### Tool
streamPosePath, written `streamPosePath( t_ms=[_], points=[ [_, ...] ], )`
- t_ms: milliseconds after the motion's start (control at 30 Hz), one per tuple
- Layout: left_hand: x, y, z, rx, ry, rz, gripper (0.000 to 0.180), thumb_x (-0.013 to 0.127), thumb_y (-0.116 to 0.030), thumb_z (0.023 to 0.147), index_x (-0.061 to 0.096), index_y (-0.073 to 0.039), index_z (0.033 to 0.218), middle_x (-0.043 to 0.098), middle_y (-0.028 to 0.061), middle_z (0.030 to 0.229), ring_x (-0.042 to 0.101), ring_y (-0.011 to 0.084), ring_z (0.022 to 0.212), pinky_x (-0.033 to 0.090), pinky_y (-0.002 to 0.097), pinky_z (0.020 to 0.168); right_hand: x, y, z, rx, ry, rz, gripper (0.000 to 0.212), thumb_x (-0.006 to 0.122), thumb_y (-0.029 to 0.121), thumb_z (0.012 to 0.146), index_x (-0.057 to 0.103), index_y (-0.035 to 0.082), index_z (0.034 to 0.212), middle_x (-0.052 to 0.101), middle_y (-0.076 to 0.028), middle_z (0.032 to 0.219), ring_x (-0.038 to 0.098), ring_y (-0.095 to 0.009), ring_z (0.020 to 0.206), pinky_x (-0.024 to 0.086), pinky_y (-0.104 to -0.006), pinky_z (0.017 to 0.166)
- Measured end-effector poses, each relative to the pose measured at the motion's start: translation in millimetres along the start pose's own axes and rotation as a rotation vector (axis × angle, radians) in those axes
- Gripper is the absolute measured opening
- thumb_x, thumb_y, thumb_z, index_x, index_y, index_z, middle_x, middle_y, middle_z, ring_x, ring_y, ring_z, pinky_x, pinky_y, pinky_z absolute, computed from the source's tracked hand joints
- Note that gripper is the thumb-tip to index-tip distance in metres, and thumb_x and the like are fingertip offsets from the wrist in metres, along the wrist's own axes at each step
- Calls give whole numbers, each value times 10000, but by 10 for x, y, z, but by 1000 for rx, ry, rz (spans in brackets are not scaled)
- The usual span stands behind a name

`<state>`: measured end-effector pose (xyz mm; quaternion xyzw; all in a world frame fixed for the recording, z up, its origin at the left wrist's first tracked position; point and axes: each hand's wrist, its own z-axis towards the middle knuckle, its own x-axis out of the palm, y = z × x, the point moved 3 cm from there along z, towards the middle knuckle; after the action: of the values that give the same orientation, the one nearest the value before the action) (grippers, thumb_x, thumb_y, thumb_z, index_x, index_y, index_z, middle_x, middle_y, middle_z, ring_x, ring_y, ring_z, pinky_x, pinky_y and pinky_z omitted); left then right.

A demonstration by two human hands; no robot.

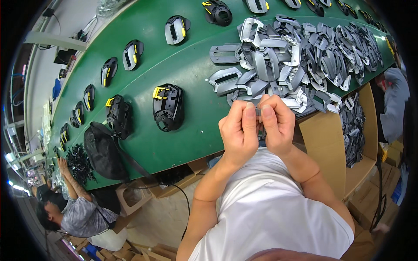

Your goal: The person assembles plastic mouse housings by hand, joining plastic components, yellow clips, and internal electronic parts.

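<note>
Close to my body, at the table's near edge, my left hand (pixel 239 130) and my right hand (pixel 278 125) are pressed together with fingers curled in. Between the two thumbs both pinch a small grey plastic part (pixel 258 112), mostly hidden by the fingers. Just beyond them lies a big heap of grey plastic frames (pixel 267 65), running off to the right. To the left, a black plastic housing with a yellow clip (pixel 169 108) rests on the green table, and a second black housing (pixel 118 116) stands farther left.
Along the far side of the green table (pixel 198 69) runs a row of assembled black, grey and yellow units (pixel 176 30). A black bag (pixel 103 152) lies at left, near a co-worker (pixel 82 213). A cardboard box (pixel 324 145) with more grey frames stands at my right.
</note>
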<state>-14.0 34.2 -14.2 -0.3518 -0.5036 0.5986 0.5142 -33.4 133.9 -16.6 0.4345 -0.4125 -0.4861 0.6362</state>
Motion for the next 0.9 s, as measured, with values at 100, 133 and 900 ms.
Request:
streamPosePath(
  t_ms=[100, 133, 900],
  points=[
    [-2, 9, -17, 27, 4, 4, 250, 429, -197, 962, 459, -17, 790, 419, -32, 510, 347, 10, 419, 257, 179, 374, 3, 18, 5, -40, 0, -4, 215, 468, 147, 924, 456, 25, 747, 433, -15, 579, 364, -65, 500, 293, -227, 460],
    [-3, 9, -27, 23, 2, -38, 247, 431, -193, 961, 459, -15, 792, 419, -32, 510, 350, 10, 420, 258, 179, 373, 5, 30, 3, -70, 2, 0, 216, 467, 147, 924, 455, 24, 747, 432, -14, 578, 360, -67, 503, 294, -227, 462],
    [-13, 30, -67, 141, -46, 98, 251, 421, -175, 957, 460, -14, 769, 458, -17, 515, 368, 15, 417, 270, 188, 369, 8, 78, 1, -19, 30, -21, 218, 486, 140, 918, 474, 11, 742, 450, -18, 575, 410, -72, 460, 322, -220, 435]
  ],
)
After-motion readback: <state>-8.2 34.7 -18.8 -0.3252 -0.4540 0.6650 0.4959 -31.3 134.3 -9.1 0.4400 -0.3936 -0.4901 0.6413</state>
